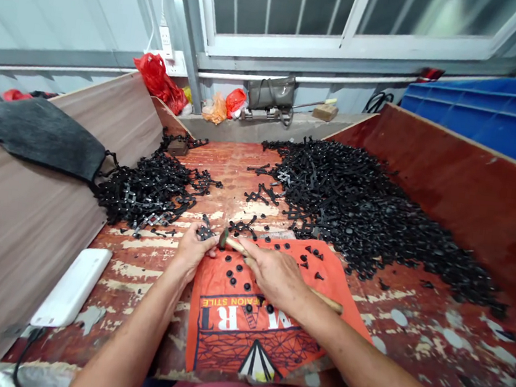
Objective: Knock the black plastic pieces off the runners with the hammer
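Note:
My right hand (274,273) is closed round the wooden handle of a small hammer (236,245), whose dark head is beside my left fingertips. The handle's far end sticks out past my right wrist. My left hand (194,249) is closed on a small black metal linkage part (205,232) at the left edge of an orange printed cloth (220,313). Several black round-headed pieces (247,286) lie scattered over the cloth between my hands. More linked black parts (242,226) lie just beyond the hammer head.
A large heap of black parts (360,199) spreads along the right, below a red-brown board (464,186). A smaller pile (151,187) sits at the left. A white power bank or phone (73,287) with a cable lies near the front left. A dark mask (40,138) hangs over the left board.

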### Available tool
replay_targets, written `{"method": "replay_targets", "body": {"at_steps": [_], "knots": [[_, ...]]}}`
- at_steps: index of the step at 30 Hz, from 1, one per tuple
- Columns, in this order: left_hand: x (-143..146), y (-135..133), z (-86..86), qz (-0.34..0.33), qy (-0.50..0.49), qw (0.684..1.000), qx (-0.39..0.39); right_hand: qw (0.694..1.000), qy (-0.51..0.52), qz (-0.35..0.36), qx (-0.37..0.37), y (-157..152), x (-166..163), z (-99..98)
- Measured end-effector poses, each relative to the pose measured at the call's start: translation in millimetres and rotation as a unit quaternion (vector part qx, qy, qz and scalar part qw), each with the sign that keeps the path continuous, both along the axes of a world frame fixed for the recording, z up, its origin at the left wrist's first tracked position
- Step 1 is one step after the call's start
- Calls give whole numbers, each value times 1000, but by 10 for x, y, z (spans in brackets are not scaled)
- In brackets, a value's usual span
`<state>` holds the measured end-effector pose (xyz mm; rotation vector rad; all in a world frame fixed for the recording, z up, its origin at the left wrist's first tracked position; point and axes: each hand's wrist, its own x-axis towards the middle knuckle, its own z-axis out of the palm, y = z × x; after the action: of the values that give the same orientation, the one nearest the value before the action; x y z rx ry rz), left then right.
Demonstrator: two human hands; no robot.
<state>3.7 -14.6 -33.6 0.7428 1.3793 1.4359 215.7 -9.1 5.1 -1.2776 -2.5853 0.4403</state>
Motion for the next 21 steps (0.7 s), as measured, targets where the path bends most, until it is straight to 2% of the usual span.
{"method": "replay_targets", "body": {"at_steps": [7,11,14,19,21], "knots": [[-16,7,-17,-4,-23,1000,3,1000,-19,0,-7,40,20,37],[-29,11,-38,-8,-32,999,8,999,41,-2,-19,55,35,170],[-32,3,-31,-12,-35,999,12,996,89,-17,1,34,20,223],[-37,10,-45,-10,-36,999,12,1000,-15,22,8,8,-49,156],[-45,17,-62,-11,-36,999,10,1000,-1,15,20,14,-59,140]]}}
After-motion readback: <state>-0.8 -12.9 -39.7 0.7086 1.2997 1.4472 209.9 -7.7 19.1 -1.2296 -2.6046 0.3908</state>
